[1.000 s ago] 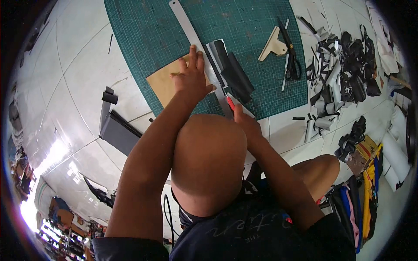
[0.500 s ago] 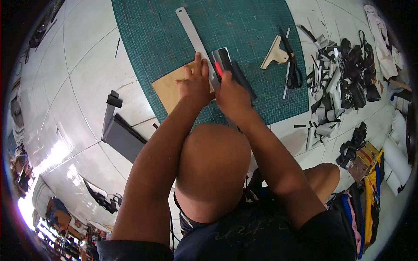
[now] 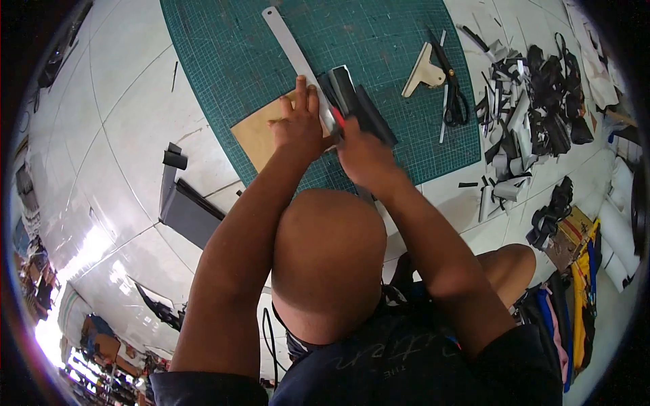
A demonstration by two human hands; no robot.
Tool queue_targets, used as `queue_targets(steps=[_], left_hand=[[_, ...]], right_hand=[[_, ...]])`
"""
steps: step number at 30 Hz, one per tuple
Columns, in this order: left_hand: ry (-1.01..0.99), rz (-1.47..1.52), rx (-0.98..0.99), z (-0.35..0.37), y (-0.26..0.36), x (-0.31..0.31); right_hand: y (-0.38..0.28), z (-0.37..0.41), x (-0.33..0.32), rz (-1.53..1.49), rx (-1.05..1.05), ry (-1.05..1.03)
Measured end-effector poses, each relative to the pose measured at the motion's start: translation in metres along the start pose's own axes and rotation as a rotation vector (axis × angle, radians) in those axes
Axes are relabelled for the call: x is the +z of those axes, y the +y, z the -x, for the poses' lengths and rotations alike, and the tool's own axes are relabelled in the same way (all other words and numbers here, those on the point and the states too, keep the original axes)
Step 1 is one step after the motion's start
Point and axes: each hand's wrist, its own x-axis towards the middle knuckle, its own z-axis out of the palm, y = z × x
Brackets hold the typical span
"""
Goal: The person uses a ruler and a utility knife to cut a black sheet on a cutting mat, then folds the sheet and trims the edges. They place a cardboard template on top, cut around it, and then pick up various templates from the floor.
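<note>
My left hand (image 3: 298,127) lies with fingers spread on a metal ruler (image 3: 289,42) and a tan board (image 3: 252,139). The ruler slants along the board's right side, its holed end pointing away from me. Gripped in my right hand (image 3: 367,154) is a red cutter knife (image 3: 338,117), held against the ruler's right edge near my left thumb. Its blade is hidden, and the hand is slightly blurred. Black sheet material (image 3: 345,93) lies beside the ruler, partly under it, with a dark strip (image 3: 374,115) to its right. All rest on a green cutting mat (image 3: 223,57).
A beige clip (image 3: 425,73), black scissors (image 3: 455,101) and a thin strip lie on the mat's right side. Black and grey scraps (image 3: 504,128) pile up on the tiled floor beyond. Folded dark material (image 3: 193,213) sits at left. My raised knee (image 3: 330,247) stands between my arms.
My right hand has drawn the cutter knife a little toward me along the ruler. My left hand stays pressed down. The whole view has shifted slightly.
</note>
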Motion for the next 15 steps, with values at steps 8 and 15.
queue_targets(steps=[8,15], left_hand=[[0.038,0.042,0.023,-0.001,-0.001,0.003],[0.026,0.025,-0.002,0.004,0.0,0.001]], right_hand=[[0.066,0.079,0.033,0.062,0.054,-0.076],[0.008,0.004,0.006,-0.173,-0.168,0.217]])
